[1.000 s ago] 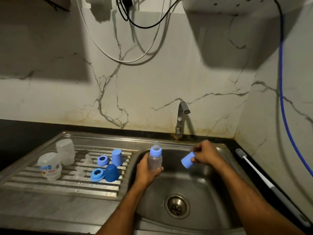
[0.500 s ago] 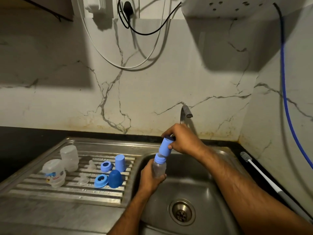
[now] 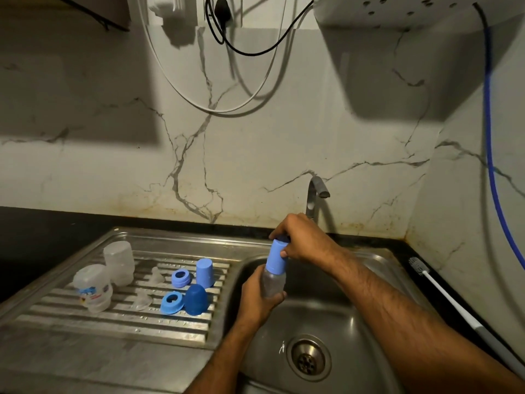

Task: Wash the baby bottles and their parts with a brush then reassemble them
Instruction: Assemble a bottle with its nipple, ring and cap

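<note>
Over the sink basin [image 3: 369, 285], a clear baby bottle [image 3: 272, 284] is gripped by the curled left hand [image 3: 257, 298]. Its light-blue cap [image 3: 277, 256], held above the collar half a second ago, is now seated, pinched by right hand [image 3: 302, 237] fingers from above.

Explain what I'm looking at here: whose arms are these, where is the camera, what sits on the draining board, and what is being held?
No machine here: a person's two bare arms, filmed from a camera worn on their head, looking down at a steel sink. The left hand grips a clear bottle over the basin. The right hand holds a light blue cap on the bottle's top. On the draining board lie two more clear bottles, two blue rings, two clear teats, a light blue cap and a dark blue cap. A brush rests on the counter at the right.
</note>
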`<state>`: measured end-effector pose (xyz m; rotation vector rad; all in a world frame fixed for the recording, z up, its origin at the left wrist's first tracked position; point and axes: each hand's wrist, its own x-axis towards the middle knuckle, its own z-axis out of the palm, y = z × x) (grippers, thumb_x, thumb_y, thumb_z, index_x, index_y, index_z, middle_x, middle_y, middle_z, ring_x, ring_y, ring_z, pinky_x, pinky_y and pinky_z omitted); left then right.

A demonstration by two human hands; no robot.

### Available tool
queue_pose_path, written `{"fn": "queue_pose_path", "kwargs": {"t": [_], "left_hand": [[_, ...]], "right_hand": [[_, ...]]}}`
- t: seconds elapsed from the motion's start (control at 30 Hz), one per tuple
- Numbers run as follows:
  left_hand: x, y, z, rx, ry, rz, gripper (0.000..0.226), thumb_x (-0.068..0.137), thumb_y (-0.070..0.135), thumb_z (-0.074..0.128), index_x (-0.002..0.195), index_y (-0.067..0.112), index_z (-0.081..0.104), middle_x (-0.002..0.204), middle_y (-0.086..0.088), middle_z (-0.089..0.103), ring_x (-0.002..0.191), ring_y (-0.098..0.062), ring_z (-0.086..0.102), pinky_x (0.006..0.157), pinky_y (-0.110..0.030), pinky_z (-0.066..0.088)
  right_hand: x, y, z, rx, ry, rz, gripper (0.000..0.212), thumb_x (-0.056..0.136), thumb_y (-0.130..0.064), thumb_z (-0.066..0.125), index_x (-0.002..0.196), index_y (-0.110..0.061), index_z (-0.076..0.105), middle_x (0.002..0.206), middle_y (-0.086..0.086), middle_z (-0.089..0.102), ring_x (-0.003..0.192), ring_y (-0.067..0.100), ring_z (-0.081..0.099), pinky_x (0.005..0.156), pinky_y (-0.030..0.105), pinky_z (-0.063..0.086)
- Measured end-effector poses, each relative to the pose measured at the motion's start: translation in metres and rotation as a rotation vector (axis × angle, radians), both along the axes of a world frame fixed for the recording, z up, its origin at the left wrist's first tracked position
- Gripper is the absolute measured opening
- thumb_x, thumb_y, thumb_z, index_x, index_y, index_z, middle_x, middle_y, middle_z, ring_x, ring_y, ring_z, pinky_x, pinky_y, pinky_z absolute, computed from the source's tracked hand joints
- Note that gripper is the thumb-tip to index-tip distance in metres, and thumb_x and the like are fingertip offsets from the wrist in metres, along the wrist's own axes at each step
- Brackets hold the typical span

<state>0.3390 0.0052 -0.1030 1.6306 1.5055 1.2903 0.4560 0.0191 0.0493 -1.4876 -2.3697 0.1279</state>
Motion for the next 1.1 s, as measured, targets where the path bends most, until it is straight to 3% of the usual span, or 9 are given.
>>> {"fn": "queue_pose_path", "kwargs": {"t": [0.23,0.47,0.57,0.63,0.73,0.83,0.93,1.0,1.1], "left_hand": [[-0.003,0.0,-0.002,0.017,-0.013,0.01,0.056,0.074,0.009,0.083,0.111,0.033,0.049,0.093,0.026,0.053,0.083,0.004,0.058,0.067,0.0,0.042],[-0.006,0.001,-0.002,0.007,0.055,-0.039,0.058,0.076,0.011,0.082,0.117,0.032,0.046,0.102,0.022,0.051,0.095,0.008,0.053,0.07,0.006,0.036],[-0.008,0.005,-0.005,0.027,0.034,-0.032,0.055,0.075,0.015,0.083,0.12,0.028,0.055,0.103,0.021,0.057,0.095,0.01,0.057,0.078,-0.003,0.046],[-0.008,0.005,-0.002,0.022,0.029,-0.023,0.05,0.077,0.015,0.082,0.118,0.027,0.054,0.097,0.026,0.051,0.085,0.016,0.051,0.073,0.004,0.039],[-0.007,0.006,-0.003,0.035,0.006,-0.03,0.053,0.075,0.015,0.083,0.118,0.027,0.055,0.097,0.025,0.055,0.088,0.009,0.056,0.07,0.003,0.039],[-0.005,0.004,-0.006,0.03,-0.022,-0.029,0.059,0.073,0.014,0.084,0.119,0.033,0.053,0.102,0.021,0.06,0.093,0.008,0.06,0.074,-0.005,0.045],[-0.007,0.004,-0.007,0.038,-0.042,-0.03,0.059,0.071,0.011,0.084,0.117,0.032,0.054,0.102,0.019,0.062,0.092,0.015,0.059,0.074,-0.004,0.046],[-0.008,0.004,-0.008,0.039,-0.039,-0.032,0.058,0.07,0.01,0.085,0.115,0.031,0.055,0.102,0.018,0.063,0.089,0.013,0.06,0.073,-0.004,0.046],[-0.008,0.0,-0.005,0.026,-0.043,-0.035,0.057,0.072,0.01,0.084,0.12,0.025,0.057,0.1,0.023,0.059,0.089,0.016,0.058,0.072,-0.001,0.043]], "right_hand": [[-0.006,0.003,-0.002,0.007,-0.02,-0.046,0.042,0.081,-0.022,0.082,0.119,-0.007,0.07,0.116,0.01,0.07,0.103,0.02,0.066,0.086,0.026,0.055],[-0.005,0.005,-0.005,0.056,-0.106,-0.183,0.058,0.074,-0.069,0.073,0.087,-0.016,0.054,0.086,0.001,0.06,0.082,0.016,0.059,0.07,0.027,0.051],[0.006,0.009,0.006,-0.047,-0.03,-0.096,0.057,0.073,-0.063,0.078,0.093,-0.011,0.07,0.086,0.003,0.07,0.08,0.017,0.066,0.066,0.024,0.051],[0.011,0.009,0.013,-0.107,0.0,0.006,0.051,0.079,-0.039,0.083,0.121,-0.012,0.07,0.113,0.004,0.073,0.099,0.017,0.068,0.082,0.024,0.054],[0.01,0.008,0.009,-0.038,-0.005,0.013,0.042,0.081,-0.017,0.082,0.121,-0.012,0.071,0.116,0.005,0.073,0.099,0.014,0.066,0.086,0.024,0.053],[0.006,0.008,0.0,0.021,0.035,-0.078,0.035,0.078,-0.03,0.084,0.104,-0.01,0.073,0.097,0.005,0.073,0.083,0.013,0.067,0.072,0.022,0.055],[0.0,0.003,-0.003,0.066,-0.01,-0.14,0.039,0.078,-0.046,0.082,0.088,-0.016,0.058,0.087,0.003,0.061,0.078,0.015,0.061,0.066,0.027,0.051],[-0.003,-0.002,-0.005,0.104,-0.053,-0.165,0.041,0.082,-0.049,0.078,0.088,-0.016,0.054,0.087,0.003,0.057,0.08,0.016,0.057,0.065,0.027,0.045],[-0.008,-0.002,-0.011,0.149,-0.086,-0.217,0.057,0.082,-0.069,0.066,0.091,-0.013,0.059,0.086,0.004,0.06,0.081,0.017,0.059,0.071,0.03,0.052]]}}
